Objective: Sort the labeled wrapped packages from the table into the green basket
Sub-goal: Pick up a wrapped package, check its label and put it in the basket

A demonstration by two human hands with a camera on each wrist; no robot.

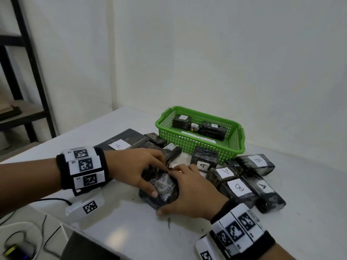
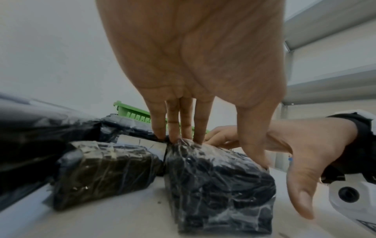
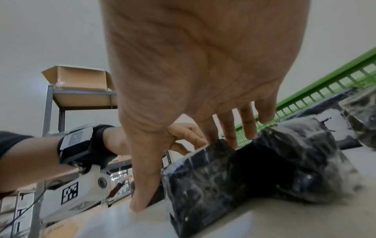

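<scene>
A black plastic-wrapped package (image 1: 165,190) lies on the white table (image 1: 309,184), and both hands hold it; no label shows on it. My left hand (image 1: 159,180) has its fingers on the far top edge and its thumb on the near face. My right hand (image 1: 170,192) covers the right side, with its thumb down at the near corner. The left wrist view shows the left hand (image 2: 219,153) pinching the package (image 2: 219,193), and the right wrist view shows the right hand (image 3: 186,174) spanning the package (image 3: 213,185). The green basket (image 1: 202,113) behind holds three packages.
Several packages labelled A (image 1: 225,172) and B (image 1: 239,187) are piled to the right of my hands. A flat black package labelled A (image 1: 120,145) lies to the left, and a dark olive package (image 2: 101,169) lies beside the held one. Cables and a device (image 1: 18,250) lie at the lower left. A metal shelf (image 1: 28,76) stands at far left.
</scene>
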